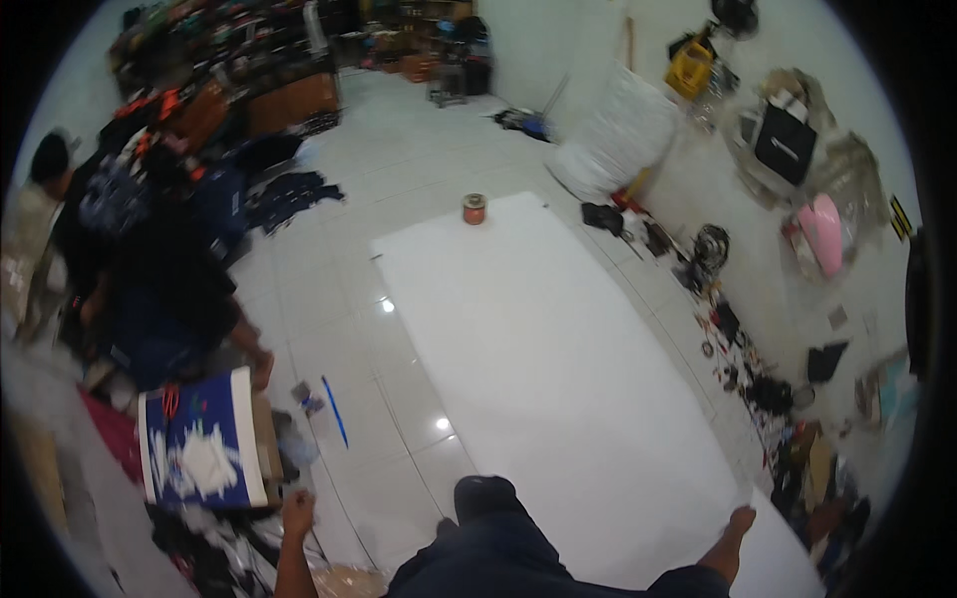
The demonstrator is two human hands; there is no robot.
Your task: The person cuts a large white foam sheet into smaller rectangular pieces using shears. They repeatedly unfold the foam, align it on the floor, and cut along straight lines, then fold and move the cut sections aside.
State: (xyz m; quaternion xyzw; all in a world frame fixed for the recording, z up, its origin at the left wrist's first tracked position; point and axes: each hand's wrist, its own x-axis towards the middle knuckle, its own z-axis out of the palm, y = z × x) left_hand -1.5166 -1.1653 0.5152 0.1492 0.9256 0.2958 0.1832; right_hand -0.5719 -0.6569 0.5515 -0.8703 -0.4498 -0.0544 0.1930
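A long white sheet (558, 339) lies spread on the floor, running from my legs to the far middle. At its right edge, low in the view, my right hand (740, 520) is closed on the sheet, whose border kinks beside the fingers. My left hand (298, 513) hangs in the air at lower left with loosely bent fingers and nothing visible in it. Close to that hand is a low stand topped with a blue and white printed cloth (199, 453), with red-handled scissors (170, 401) on it. A round orange-banded can (474, 210) stands on the sheet's far end.
A blue stick (335, 411) lies on the tiles left of the sheet. At left a person in dark clothes (164, 269) sits among heaped fabric. Tools and small parts (738, 349) line the right wall, with a bulky white sack (618, 130) farther back. Bags hang above them.
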